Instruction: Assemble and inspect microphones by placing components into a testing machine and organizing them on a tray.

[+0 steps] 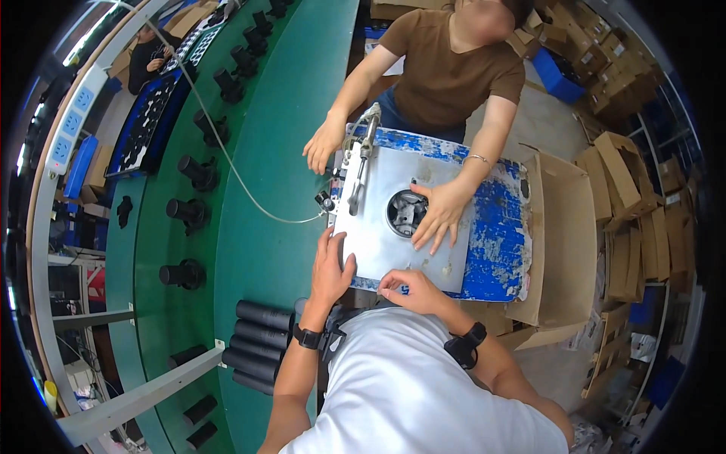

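Metal plate (378,227), grey, flat, lies on top of a worn blue stand (495,234) with much paint scraped off; the stand sits just beside the green conveyor belt (280,151), on its right. The plate has a round hole (407,213) near its middle, with a dark metal part visible inside. Left hand (331,266) rests on the plate's near left edge, fingers extended and lying flat on the surface; it is not closed around anything. Right hand (407,287) is at the plate's near edge, fingers curled with the tips pinched together against the rim; whether it holds some small item cannot be told. Both wrists carry black bands. A second person in a brown shirt (454,68) stands on the far side of the stand: one hand (442,216) lies spread on the plate just beside the hole, partly over its rim; the other hand (324,144) hangs open over the belt near the plate's far left corner. A metal lever tool (361,163) lies along the plate's left side, with a thin cable (227,159) running from it across the belt. Black cylinders (261,344) are stacked lying on the belt near the left forearm; others stand in a row (198,174) further along. An open cardboard box (563,227) adjoins the stand on the right.
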`<control>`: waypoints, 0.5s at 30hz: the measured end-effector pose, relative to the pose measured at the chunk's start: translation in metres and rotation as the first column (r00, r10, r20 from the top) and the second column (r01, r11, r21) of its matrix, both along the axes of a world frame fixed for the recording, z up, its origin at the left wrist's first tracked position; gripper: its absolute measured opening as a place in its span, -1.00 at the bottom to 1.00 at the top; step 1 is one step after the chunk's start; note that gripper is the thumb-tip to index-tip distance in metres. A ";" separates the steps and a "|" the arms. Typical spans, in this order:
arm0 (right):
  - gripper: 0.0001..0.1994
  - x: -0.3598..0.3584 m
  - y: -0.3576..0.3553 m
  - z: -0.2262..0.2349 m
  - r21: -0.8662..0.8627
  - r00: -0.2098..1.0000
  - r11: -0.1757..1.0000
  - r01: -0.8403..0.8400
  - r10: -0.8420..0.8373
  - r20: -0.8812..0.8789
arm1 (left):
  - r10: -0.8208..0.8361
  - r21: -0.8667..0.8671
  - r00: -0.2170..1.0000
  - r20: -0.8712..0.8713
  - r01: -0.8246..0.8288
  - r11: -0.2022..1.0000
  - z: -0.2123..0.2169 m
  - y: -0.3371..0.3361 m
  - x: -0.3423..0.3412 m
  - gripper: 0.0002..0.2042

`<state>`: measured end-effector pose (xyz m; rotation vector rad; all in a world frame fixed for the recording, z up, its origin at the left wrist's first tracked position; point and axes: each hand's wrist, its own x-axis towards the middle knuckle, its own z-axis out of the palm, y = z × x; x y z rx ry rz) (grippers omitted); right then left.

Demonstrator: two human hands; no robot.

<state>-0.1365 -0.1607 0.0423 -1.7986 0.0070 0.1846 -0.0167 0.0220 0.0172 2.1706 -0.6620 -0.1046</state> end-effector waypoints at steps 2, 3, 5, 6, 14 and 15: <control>-0.87 -0.003 0.001 0.001 0.017 1.000 1.000 0.015 -0.015 0.005 | -0.015 0.009 1.000 0.011 0.015 1.000 0.002 0.001 -0.003 -0.56; -0.87 -0.003 0.000 0.001 0.017 1.000 1.000 0.021 -0.021 0.006 | -0.022 0.017 1.000 0.017 0.022 1.000 0.002 0.001 -0.003 -0.56; -0.85 -0.001 0.000 0.002 0.027 1.000 1.000 0.015 -0.014 -0.020 | -0.013 -0.001 1.000 0.026 0.013 1.000 0.003 0.001 -0.004 -0.58; -0.85 -0.002 -0.001 0.004 0.029 1.000 0.999 0.018 -0.017 -0.020 | -0.001 -0.021 0.999 0.033 0.002 1.000 0.003 0.001 -0.005 -0.60; -0.64 0.002 -0.052 0.008 -0.273 0.950 0.960 -0.064 -0.025 -0.310 | -0.265 -0.010 0.919 0.291 0.280 0.960 0.038 -0.036 0.007 -0.71; -0.59 0.006 -0.060 0.002 -0.439 0.961 0.897 0.056 -0.167 -0.219 | -0.342 0.055 0.886 0.314 0.343 0.938 0.042 -0.049 0.012 -0.68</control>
